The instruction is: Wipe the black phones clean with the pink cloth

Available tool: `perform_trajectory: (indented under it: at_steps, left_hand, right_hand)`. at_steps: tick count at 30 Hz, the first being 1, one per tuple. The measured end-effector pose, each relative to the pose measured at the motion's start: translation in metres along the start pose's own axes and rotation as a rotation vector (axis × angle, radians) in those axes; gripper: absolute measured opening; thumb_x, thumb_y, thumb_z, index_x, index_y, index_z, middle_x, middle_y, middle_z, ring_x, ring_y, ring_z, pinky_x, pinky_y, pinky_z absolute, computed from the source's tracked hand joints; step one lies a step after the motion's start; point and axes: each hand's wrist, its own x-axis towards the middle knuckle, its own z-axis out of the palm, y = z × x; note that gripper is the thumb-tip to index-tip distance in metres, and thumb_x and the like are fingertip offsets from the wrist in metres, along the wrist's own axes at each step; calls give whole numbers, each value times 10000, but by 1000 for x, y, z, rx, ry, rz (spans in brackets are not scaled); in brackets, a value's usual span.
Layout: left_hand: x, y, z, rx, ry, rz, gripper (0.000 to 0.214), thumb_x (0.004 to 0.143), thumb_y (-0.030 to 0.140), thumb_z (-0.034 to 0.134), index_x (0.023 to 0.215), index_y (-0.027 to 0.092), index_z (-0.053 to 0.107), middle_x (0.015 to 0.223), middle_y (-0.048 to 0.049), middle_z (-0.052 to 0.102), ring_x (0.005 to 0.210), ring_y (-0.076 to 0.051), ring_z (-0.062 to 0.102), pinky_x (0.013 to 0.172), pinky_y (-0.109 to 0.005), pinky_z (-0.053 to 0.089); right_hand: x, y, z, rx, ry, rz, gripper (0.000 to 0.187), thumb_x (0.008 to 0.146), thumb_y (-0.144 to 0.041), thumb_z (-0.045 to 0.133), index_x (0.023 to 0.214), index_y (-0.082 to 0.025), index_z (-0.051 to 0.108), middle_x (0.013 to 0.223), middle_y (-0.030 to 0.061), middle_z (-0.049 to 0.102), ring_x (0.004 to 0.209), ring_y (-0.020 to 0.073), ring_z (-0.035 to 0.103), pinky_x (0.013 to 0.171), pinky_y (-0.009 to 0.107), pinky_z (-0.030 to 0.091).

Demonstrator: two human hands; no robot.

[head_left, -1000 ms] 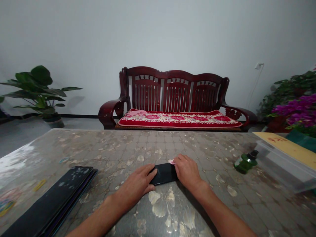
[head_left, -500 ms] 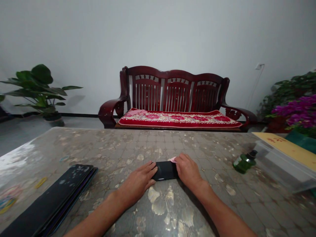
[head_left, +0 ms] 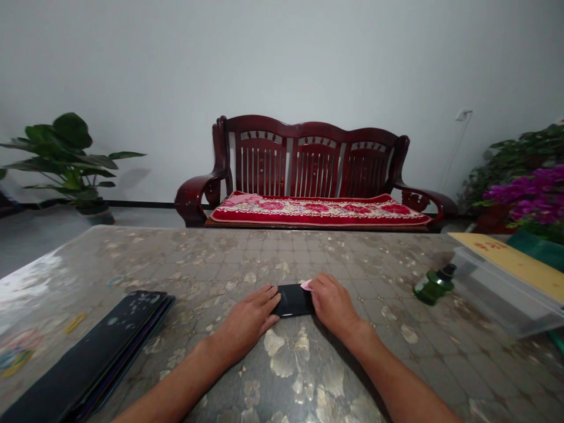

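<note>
A black phone lies flat on the table in front of me, its glossy face up. At its left end my left hand grips it, fingers over the far side and thumb at the near corner. My right hand is closed at the right end, covering that edge. Out of its fingertips pokes a bit of pink cloth, touching the far right corner of the phone; the rest of the cloth is hidden in the hand.
A stack of dark flat folders lies at left, near rubber bands. To the right stand a green spray bottle and a clear plastic box topped by a yellow sheet. A wooden bench stands beyond the patterned table.
The view has shifted slightly. Both hands keep their places at the phone's ends, and the pink cloth stays at its far right corner with barely any movement.
</note>
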Motion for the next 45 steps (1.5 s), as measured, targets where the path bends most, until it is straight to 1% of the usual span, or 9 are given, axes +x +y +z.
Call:
perform_trajectory:
  at_steps: [5,10,12,18,25,32,39,41,45]
  left_hand:
    - [-1,-1,4,-7,27,-2,391,941,230,587,1332,227,587,1442,-93,569,1365,-253,493,1141,-426,414]
    - [-1,-5,-3,-42,9,2,415,908,269,627,1321,227,612,1431,-90,581,1341,-260,521,1140,-427,410]
    - [0,-6,-8,-50,-3,3,420,894,280,646,1310,227,627,1416,-86,595,1317,-259,543,1135,-423,414]
    - [1,-7,-8,-62,31,4,396,891,276,636,1282,216,649,1385,-91,618,1292,-266,557,1116,-434,428]
    - [1,-8,-7,-40,32,22,426,880,277,649,1299,203,640,1379,-99,622,1319,-278,532,1134,-443,404]
    - [1,-10,-4,-35,70,44,404,890,302,651,1282,205,650,1349,-103,644,1282,-278,566,1137,-453,399]
    - [1,-5,-7,10,13,16,439,888,291,666,1317,203,626,1402,-102,604,1314,-294,540,1164,-482,359]
    - [2,-4,-8,10,8,11,444,884,285,672,1317,201,627,1402,-104,604,1312,-296,542,1169,-483,350]
    - [2,-3,-9,15,3,13,442,893,291,661,1322,192,624,1386,-104,617,1313,-303,537,1158,-495,359]
  right_hand:
    - [-4,-6,0,65,-30,-151,313,928,-86,477,1091,-231,701,1019,52,655,993,187,575,875,264,436]
    - [-1,7,-6,-1,-37,-22,326,912,-81,476,1078,-224,717,1011,66,654,998,196,578,885,272,436]
    - [-2,9,-6,6,-17,-24,333,895,-69,479,1077,-211,718,1004,71,654,992,198,576,887,275,434]
    - [-8,-1,1,103,-31,-234,320,835,-58,513,1022,-221,716,931,45,647,951,191,573,850,265,431]
    - [-3,8,-7,1,-13,-27,320,874,-67,483,1034,-200,726,974,69,660,976,197,581,883,272,427]
    - [-9,-6,-2,56,-42,-243,293,819,-64,528,974,-214,727,919,50,662,928,191,589,827,259,431]
    - [-6,2,-2,5,9,-65,256,848,-100,512,954,-194,725,924,66,668,928,201,605,829,277,426]
    - [-8,0,-2,7,7,-73,265,841,-96,512,963,-194,726,928,66,667,923,202,605,827,279,426]
    - [-12,-9,-2,45,-29,-216,296,801,-84,530,970,-222,730,912,46,661,917,196,599,805,271,422]
